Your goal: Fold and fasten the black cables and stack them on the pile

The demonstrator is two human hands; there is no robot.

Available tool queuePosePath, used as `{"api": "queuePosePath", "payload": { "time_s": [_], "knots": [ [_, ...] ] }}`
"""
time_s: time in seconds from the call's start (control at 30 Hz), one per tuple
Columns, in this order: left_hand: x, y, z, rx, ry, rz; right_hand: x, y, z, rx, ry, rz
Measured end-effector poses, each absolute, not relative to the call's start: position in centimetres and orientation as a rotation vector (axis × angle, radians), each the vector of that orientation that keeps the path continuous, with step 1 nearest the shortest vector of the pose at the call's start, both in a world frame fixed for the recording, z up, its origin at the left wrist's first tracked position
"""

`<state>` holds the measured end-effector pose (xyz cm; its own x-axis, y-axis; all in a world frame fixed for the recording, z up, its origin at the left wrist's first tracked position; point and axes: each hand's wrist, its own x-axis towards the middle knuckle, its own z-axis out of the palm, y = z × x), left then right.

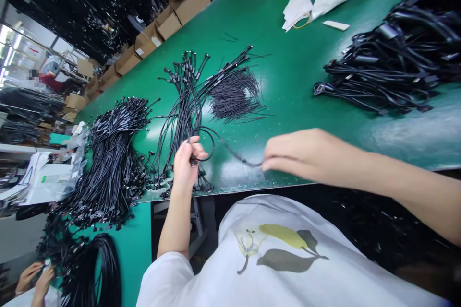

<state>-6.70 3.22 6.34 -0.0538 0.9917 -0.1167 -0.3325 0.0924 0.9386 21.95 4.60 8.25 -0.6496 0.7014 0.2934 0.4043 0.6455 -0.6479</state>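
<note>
"How's the light?"

"Bright and fairly even, seemingly from overhead (the green workbench (pixel 288 57) shines with it)."

"Any glare?"

"Pale patches at the bench's right side and lower centre, near the black cables (pixel 234 96). Shadows stay faint."

"Sharp?"

"Mostly, with no obvious blur, but the wide lens bends things toward the frame edges, and the metal rack (pixel 39 50) at far left sits against blown-out white."

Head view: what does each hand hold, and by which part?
Left hand grips a black cable at its loop; right hand pinches its thin end.
</note>
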Motion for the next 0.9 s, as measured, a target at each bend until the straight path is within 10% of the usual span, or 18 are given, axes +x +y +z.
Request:
{"api": "queuePosePath", "payload": {
  "time_s": [0.33, 0.67, 0.9],
  "knots": [
    [-1.4, 0.9, 6.1, 1.045, 0.85, 1.128, 16.4, 7.3, 6.1, -0.877, -1.716, 0.945],
    [-0.3, -1.3, 2.4, 0.891, 0.974, 1.033, 14.2, 4.9, 3.5, -0.62, -0.745, 2.027],
    [-1.1, -0.8, 1.5, 1.453, 1.198, 0.611, 11.9, 3.5, 2.6, -0.786, -0.665, 1.831]
  ]
}}
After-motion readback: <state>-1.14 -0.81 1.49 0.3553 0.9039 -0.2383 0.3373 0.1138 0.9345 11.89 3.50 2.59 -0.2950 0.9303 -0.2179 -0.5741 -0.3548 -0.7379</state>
